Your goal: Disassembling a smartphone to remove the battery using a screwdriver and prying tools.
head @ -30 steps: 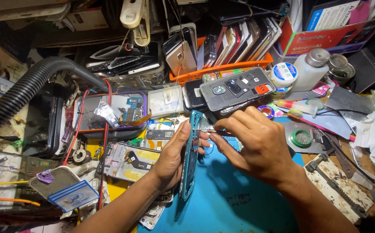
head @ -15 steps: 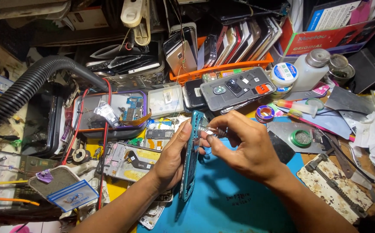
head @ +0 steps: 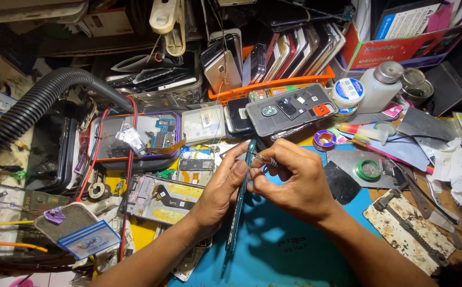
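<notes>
Cluttered repair bench with blue mat (head: pixel 289 250), left hand (head: pixel 217 194) grip holding one teal phone (head: pixel 240 196) on edge, right hand (head: pixel 297 183) grip pinching one tweezers (head: pixel 259 156)

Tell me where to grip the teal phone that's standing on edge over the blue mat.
Grip the teal phone by its long edges near mid-length, from the left, as the left hand does. It stands thin on edge; the right hand works its top with tweezers.

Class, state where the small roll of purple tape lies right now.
In the head view, the purple tape roll lies right of centre, just above the right hand, below the grey phone back.
</notes>
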